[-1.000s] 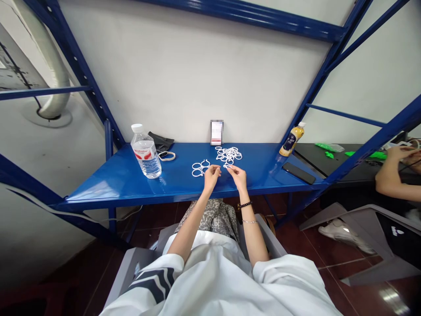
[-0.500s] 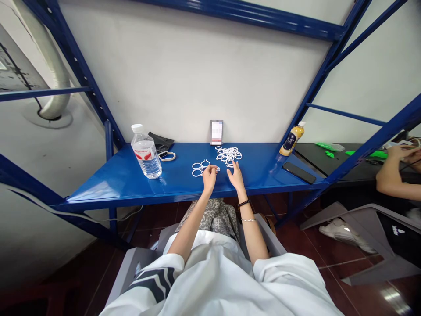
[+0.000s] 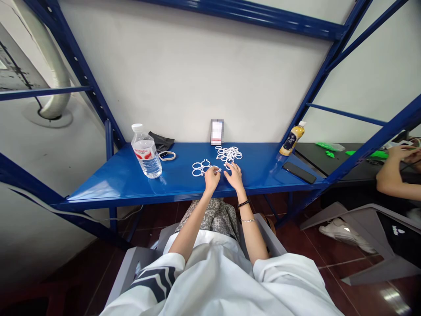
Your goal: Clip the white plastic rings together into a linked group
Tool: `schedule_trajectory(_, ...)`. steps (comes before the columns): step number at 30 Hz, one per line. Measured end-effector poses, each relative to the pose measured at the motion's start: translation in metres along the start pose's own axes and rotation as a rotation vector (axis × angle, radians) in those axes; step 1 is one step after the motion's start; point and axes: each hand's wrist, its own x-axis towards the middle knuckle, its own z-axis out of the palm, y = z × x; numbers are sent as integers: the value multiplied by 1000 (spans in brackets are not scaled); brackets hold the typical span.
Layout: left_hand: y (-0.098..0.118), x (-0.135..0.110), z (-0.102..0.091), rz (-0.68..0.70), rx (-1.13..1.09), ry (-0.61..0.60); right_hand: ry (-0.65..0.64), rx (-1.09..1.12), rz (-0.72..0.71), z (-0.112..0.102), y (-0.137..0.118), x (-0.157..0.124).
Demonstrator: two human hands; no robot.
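On the blue metal shelf (image 3: 125, 180) lie two groups of white plastic rings. A small linked chain of rings (image 3: 200, 168) lies left of centre. A loose pile of rings (image 3: 229, 154) lies behind it to the right. My left hand (image 3: 212, 179) has its fingers curled at the right end of the chain and pinches a ring there. My right hand (image 3: 234, 174) rests beside it, fingers bent down onto a ring at the near edge of the pile.
A water bottle (image 3: 146, 152) stands left, with a black pouch (image 3: 160, 141) and a band (image 3: 167, 155) behind it. A small card (image 3: 216, 131) leans on the wall. A yellow bottle (image 3: 291, 139) and a phone (image 3: 299, 172) lie right. Another person's arm (image 3: 394, 175) is at far right.
Both hands were raised together over a ring; the left lowered to the chain's end, the right opened, reached toward the pile, then settled with fingers bent on a ring.
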Motion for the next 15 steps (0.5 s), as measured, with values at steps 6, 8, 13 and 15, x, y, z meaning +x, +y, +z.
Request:
schedule_trajectory(6,-5,2,2,36,15,-19,7,12,-32,-3,-4,-4)
schedule_trajectory(8,-6,2,1,46,-1,-27,16,28,-40,-3,-5,-4)
schedule_trajectory(13,-4,2,-1,86,-56,-62,42,91,-67,-5,-7,-4)
schedule_trajectory(15,-3,1,-2,104,-76,-81,57,118,-68,-6,-7,-4)
